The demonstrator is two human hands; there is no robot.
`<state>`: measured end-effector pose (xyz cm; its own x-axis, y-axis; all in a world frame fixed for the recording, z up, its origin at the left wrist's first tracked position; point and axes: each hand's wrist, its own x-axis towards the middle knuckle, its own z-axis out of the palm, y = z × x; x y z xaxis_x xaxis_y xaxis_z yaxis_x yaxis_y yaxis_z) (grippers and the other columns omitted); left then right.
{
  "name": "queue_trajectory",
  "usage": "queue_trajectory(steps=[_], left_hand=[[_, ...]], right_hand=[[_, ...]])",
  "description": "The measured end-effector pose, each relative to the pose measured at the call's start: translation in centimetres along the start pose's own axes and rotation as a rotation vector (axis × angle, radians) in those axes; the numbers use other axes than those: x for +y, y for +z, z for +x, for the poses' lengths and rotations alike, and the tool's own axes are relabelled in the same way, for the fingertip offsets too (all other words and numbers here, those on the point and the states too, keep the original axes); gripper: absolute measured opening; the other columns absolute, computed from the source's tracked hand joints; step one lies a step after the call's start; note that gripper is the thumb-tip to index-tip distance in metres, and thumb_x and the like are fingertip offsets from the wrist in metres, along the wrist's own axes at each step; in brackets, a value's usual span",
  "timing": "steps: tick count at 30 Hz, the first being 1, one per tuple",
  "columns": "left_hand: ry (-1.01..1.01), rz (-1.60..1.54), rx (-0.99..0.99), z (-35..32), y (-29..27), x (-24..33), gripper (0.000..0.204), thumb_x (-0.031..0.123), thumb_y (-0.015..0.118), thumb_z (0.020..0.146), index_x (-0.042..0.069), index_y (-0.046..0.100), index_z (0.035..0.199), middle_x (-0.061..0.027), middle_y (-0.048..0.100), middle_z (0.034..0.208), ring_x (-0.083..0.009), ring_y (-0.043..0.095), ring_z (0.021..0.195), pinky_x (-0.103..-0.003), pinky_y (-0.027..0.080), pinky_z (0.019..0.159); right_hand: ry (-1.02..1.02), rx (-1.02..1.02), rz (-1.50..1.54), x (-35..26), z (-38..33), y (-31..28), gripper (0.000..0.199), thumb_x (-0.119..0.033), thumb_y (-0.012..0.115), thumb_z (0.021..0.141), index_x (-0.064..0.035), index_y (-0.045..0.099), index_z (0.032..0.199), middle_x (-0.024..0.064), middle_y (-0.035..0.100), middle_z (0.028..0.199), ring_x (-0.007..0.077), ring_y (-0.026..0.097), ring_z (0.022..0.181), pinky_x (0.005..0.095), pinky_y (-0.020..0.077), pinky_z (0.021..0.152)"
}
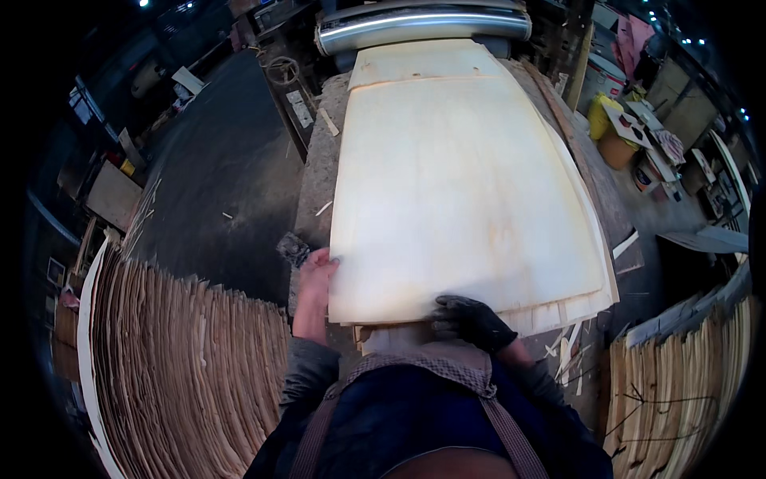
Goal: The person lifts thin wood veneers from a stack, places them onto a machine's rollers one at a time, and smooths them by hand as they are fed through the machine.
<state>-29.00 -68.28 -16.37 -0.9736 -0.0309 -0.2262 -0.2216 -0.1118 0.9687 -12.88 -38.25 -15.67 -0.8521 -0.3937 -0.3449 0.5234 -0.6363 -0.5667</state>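
Note:
A stack of pale wood veneer sheets [455, 191] lies in front of me on a table, its far end close under a shiny metal roller [427, 30]. My bare left hand [317, 273] is at the left edge of the stack near its front corner, with the fingers curled in and the tips at the top sheet's edge. In a dark glove, my right hand [471, 321] rests over the near edge of the stack, fingers pointing left and slightly blurred. Its palm side is hidden. A dark block-like piece [294, 250] sits just beyond my left hand.
Tall packed veneer stacks stand on both sides, one at the left [183, 375] and one at the right [678, 399]. Wood slivers [568, 355] lie by the table's right front. A handwheel [282, 71] sits left of the roller. Buckets and a yellow bag [602, 116] are at far right.

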Motion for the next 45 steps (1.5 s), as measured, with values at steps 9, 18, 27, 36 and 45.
queue_trajectory(steps=[9,18,27,36,45], left_hand=[[0.181,-0.254,-0.194,-3.3,2.7,10.8,0.040,-0.010,0.046,0.078,-0.003,0.047,0.118,-0.0133,0.060,0.101,-0.0182,0.060,0.087,-0.028,0.050,0.076],[0.157,-0.114,-0.150,-1.3,1.7,8.7,0.044,-0.005,0.048,0.081,-0.003,0.040,0.124,-0.0135,0.059,0.104,-0.0145,0.058,0.090,-0.025,0.048,0.076],[0.166,1.092,0.021,-1.7,3.7,-4.0,0.068,0.032,0.058,0.081,-0.006,0.029,0.130,-0.0259,0.035,0.131,-0.0310,0.036,0.122,-0.036,0.029,0.101],[-0.145,0.368,0.106,-0.1,2.2,-5.5,0.060,0.022,0.058,0.082,-0.005,0.032,0.129,-0.0203,0.045,0.123,-0.0264,0.048,0.110,-0.033,0.039,0.092],[-0.040,-0.040,-0.050,-0.6,0.3,0.8,0.025,-0.006,0.050,0.078,-0.004,0.051,0.103,-0.0103,0.059,0.096,-0.0161,0.058,0.085,-0.028,0.048,0.076]], right_hand=[[-0.493,0.236,-1.103,0.5,-4.5,-0.8,0.017,-0.012,0.059,0.081,0.0021,0.054,0.088,0.0119,0.061,0.075,0.0218,0.062,0.072,0.0316,0.0516,0.065],[-0.436,0.377,-0.465,-2.5,-2.4,-0.9,0.027,-0.015,0.061,0.080,0.0036,0.048,0.095,0.0154,0.057,0.074,0.0270,0.060,0.074,0.0409,0.0532,0.074],[-0.366,0.074,0.167,-13.5,11.6,-6.2,0.021,-0.017,0.054,0.085,-0.0011,0.050,0.098,0.0209,0.058,0.095,0.0368,0.058,0.090,0.0526,0.0422,0.090],[-0.298,-0.123,0.230,-12.9,15.5,-6.8,0.031,-0.016,0.045,0.089,0.0009,0.041,0.115,0.0232,0.046,0.120,0.0371,0.045,0.113,0.0498,0.0373,0.096],[0.017,0.047,0.151,-2.0,0.2,-1.8,0.037,-0.014,0.049,0.087,-0.0006,0.041,0.120,0.0184,0.054,0.108,0.0332,0.054,0.101,0.0429,0.0442,0.088]])
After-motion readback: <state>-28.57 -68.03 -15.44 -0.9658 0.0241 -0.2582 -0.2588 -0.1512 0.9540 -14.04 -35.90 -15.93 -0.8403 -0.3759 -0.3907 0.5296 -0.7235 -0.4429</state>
